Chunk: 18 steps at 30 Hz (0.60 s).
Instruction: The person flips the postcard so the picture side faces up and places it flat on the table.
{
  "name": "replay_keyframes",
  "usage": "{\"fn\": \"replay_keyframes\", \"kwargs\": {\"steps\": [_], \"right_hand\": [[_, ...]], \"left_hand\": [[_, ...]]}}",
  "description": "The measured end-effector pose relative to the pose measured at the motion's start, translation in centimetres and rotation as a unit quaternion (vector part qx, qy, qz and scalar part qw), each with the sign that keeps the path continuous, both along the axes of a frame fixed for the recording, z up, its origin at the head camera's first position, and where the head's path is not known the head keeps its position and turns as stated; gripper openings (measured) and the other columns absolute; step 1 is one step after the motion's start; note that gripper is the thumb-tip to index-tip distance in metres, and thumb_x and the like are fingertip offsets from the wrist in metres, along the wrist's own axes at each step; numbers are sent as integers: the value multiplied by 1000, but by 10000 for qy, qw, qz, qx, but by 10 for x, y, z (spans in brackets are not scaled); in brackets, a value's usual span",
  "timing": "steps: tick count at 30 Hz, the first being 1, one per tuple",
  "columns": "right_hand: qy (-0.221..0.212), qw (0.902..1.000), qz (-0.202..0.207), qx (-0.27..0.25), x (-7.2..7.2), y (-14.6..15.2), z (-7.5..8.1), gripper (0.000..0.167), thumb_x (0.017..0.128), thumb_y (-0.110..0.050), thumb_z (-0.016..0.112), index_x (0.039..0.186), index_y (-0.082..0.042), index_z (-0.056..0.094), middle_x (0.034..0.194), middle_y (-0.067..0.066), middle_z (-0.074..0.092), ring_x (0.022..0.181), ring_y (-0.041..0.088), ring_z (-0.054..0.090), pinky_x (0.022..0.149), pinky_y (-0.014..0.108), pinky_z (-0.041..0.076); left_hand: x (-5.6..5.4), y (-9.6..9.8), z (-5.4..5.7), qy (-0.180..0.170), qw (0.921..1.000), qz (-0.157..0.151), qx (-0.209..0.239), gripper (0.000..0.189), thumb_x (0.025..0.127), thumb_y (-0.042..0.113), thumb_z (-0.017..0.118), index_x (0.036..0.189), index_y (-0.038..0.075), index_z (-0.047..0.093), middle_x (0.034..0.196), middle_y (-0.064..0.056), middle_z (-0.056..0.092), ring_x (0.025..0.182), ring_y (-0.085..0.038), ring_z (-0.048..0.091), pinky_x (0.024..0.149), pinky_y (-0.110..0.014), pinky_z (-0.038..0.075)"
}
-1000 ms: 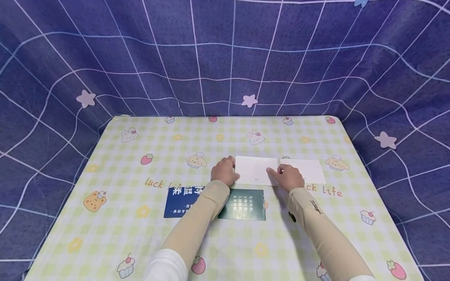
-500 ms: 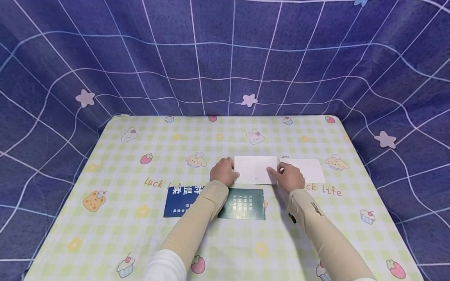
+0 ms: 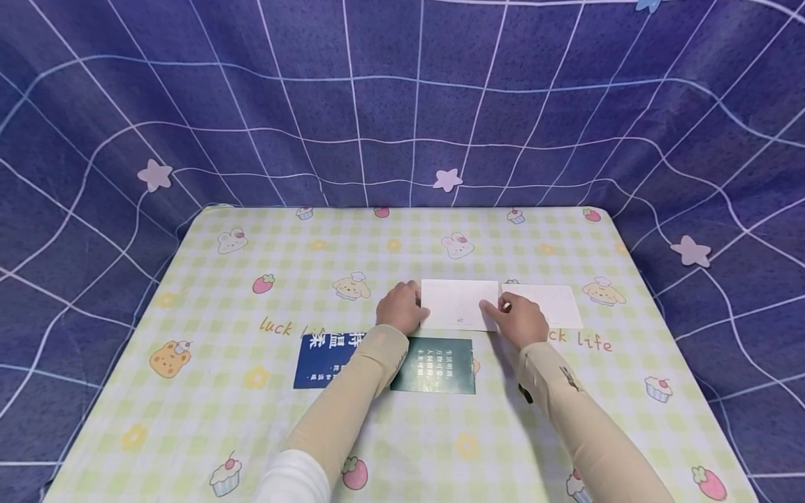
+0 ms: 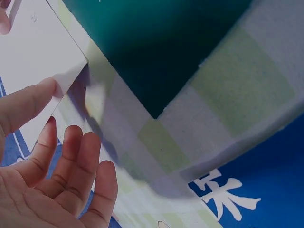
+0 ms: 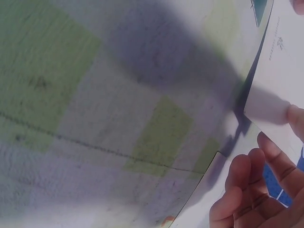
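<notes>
A white postcard with a small print near its lower edge is held between both hands, its near edge lifted a little off the cloth. My left hand pinches its left edge, thumb on top and index finger beneath, as the left wrist view shows. At the right edge my right hand pinches it the same way, seen in the right wrist view on the card. A second white card lies flat at the right, partly behind the right hand. Nearer lie a dark green card and a blue card with white characters.
The left sleeve passes over parts of the blue and green cards. A checked tablecloth with cartoon prints covers the table. A dark blue curtain with white lines and stars stands behind and at both sides.
Both hands keep their hold on the white postcard. Its tilt shifts very slightly, and the other cards stay where they were.
</notes>
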State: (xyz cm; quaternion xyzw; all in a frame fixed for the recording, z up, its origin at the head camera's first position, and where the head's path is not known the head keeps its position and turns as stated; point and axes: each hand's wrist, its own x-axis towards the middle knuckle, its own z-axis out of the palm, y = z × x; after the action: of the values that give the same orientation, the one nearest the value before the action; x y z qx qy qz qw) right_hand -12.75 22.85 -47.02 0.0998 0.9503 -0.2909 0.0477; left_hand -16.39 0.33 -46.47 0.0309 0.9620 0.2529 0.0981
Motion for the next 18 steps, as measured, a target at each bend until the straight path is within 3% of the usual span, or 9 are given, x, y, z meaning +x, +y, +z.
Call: {"fn": "replay_keyframes", "kwargs": {"steps": [18], "right_hand": [[166,9997,-115,151,5,1,7,41,96,-51,65,84,-12,59,75,5,63,59,20,49,50,31,34]], "left_hand": [[4,0,11,173,9998,-35,70,23,88,18,81,88,12,58,83,-2,55,75,-21,55,70,-38,46]]}}
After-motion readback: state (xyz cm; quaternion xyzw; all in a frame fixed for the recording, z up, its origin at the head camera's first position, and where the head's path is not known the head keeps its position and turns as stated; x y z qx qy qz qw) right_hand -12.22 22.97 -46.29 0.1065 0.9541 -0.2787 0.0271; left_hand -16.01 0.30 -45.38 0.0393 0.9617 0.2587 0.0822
